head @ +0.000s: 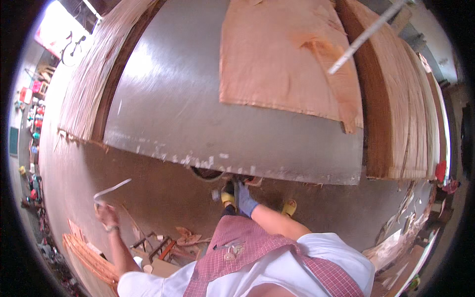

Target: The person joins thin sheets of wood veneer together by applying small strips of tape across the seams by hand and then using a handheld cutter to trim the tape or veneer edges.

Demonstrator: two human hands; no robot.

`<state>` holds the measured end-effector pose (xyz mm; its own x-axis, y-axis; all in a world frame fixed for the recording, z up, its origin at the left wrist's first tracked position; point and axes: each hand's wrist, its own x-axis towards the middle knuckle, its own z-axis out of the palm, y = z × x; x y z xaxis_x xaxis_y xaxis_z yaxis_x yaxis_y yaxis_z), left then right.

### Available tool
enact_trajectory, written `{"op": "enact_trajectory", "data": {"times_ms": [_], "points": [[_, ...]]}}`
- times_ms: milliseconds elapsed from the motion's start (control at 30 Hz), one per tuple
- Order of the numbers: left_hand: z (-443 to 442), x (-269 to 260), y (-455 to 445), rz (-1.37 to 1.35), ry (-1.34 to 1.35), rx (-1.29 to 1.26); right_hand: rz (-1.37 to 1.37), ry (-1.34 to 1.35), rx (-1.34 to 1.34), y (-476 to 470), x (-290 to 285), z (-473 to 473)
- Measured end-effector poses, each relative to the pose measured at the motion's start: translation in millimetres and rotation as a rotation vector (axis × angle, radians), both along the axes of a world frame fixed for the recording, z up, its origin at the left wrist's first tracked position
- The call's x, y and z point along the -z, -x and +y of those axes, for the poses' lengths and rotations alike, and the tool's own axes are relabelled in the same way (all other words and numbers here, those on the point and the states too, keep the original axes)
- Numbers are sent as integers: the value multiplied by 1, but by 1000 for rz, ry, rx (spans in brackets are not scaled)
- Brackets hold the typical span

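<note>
My left hand (106,215), bare with a wristwatch, is raised at the lower left, closed around a thin, pale, bent strip or tool (113,188). My right hand (245,198), in a blue glove, reaches down at the near edge of a smooth grey worktable (178,122). Something dark is beside its fingers; whether they grip it is unclear. A wide wood veneer sheet (263,70) lies on the far right part of the table, a torn orange-brown veneer piece (330,67) on it.
Veneer stacks flank the table at left (92,74) and right (404,111). A pale rod (367,35) slants over the upper right. A metal-framed object (156,245) and veneer scraps (187,235) lie near me. Bundled strips (89,260) are at lower left, a bicycle (72,50) far left.
</note>
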<state>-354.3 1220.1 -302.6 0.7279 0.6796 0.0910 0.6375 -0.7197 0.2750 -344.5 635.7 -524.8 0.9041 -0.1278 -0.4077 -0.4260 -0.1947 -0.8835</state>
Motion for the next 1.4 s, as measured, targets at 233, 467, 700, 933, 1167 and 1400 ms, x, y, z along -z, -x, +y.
{"op": "enact_trajectory", "data": {"times_ms": [233, 467, 700, 933, 1167, 1400], "points": [[-540, 45, 38, 728, 583, 750, -282, -165, -706, 85, -93, -201], [-877, 12, 80, 541, 938, 918, -193, -294, -565, 145, -149, -495], [-1099, -69, 24, 229, 1050, 1008, 166, -509, -359, 122, -214, -744], [-1114, -83, -124, -193, 568, 572, 258, -54, -474, -10, -209, -969], [-1166, -73, -271, -334, 572, 302, 110, 1043, -541, -197, -204, -1213], [-1255, -138, -389, -205, 985, 799, -260, 89, -626, -453, -257, -1077]]}}
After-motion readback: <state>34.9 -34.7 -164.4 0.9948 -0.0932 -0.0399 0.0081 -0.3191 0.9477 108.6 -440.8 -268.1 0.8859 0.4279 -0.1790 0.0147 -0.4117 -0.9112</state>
